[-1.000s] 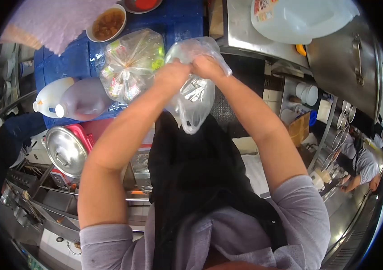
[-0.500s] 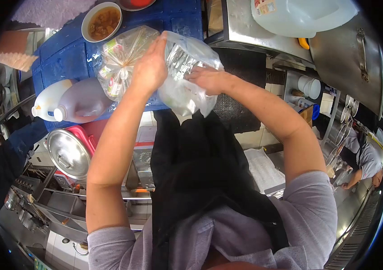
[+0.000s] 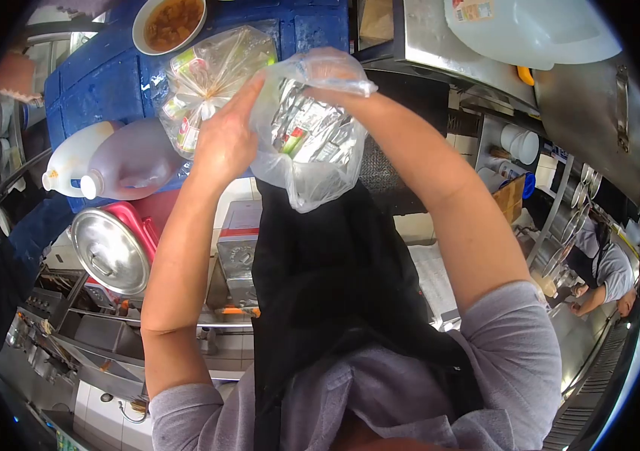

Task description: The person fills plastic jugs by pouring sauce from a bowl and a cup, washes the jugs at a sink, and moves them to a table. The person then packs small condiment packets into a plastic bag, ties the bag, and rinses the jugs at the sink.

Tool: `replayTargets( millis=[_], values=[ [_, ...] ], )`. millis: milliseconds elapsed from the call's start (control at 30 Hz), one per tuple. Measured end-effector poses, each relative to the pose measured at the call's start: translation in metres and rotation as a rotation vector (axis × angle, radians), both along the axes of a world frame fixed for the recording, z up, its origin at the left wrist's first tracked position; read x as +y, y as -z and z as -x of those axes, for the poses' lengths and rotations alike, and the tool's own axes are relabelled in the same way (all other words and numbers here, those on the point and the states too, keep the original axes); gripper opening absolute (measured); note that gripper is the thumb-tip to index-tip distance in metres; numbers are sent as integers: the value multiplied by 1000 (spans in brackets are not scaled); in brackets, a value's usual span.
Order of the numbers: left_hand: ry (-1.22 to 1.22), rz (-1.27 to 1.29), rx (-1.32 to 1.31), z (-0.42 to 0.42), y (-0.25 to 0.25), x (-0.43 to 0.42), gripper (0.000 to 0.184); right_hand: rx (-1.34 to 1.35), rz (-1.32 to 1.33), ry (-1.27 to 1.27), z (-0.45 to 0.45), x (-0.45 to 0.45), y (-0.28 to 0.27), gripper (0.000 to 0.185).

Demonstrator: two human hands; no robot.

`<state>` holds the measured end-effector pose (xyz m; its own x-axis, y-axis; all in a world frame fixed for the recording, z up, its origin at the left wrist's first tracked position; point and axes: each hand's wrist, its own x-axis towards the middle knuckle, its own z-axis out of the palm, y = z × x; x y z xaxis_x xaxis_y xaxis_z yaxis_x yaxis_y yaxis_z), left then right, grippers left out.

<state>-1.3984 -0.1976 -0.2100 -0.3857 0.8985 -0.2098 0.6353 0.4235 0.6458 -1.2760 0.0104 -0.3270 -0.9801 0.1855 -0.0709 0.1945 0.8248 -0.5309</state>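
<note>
A clear plastic bag (image 3: 309, 184) hangs at the blue table's edge, its mouth open toward me. Silver foil packets (image 3: 324, 131), one with red and green print, lie inside it. My left hand (image 3: 228, 141) grips the bag's left rim, fingers pointing up. At the upper right rim, my right hand (image 3: 335, 71) is partly inside the bag, its fingers covered by the cloudy plastic. Just left of this bag stands a knotted clear bag (image 3: 218, 64) with green, white and red labelled items inside.
Two plastic jugs (image 3: 136, 161) lie on the blue table (image 3: 94, 86) near a bowl of brown food (image 3: 171, 24). A metal lid (image 3: 109, 252) is below. A large translucent jug (image 3: 534, 30) sits on the steel counter, upper right. Another person (image 3: 606, 263) is at far right.
The bag's mouth has opened wider, showing more of the foil packets. My right hand has moved up from over the packets to the upper rim, and my left hand has shifted slightly down and left.
</note>
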Motion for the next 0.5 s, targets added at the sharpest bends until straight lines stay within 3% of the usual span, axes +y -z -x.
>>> replayTargets(
  millis=[67, 133, 167, 267, 333, 400, 500],
  values=[
    [2, -38, 10, 3, -1, 7, 74, -14, 25, 20, 5, 6, 12, 40],
    [-5, -129, -2, 7, 2, 11, 81, -335, 86, -68, 14, 11, 3, 35],
    [-16, -129, -5, 7, 2, 12, 81, -339, 84, -78, 13, 11, 1, 35],
    [-33, -117, -10, 9, -2, 14, 81, -114, 311, -343, -9, 16, 10, 9],
    [16, -140, -26, 7, -3, 13, 82, -142, 340, -294, -12, 17, 8, 14],
    [17, -133, -42, 2, -5, 11, 83, -147, 188, -145, -13, 15, -5, 20],
    [9, -114, -70, -1, -2, 7, 86, -143, 180, -142, -8, 6, -8, 22]
  ],
)
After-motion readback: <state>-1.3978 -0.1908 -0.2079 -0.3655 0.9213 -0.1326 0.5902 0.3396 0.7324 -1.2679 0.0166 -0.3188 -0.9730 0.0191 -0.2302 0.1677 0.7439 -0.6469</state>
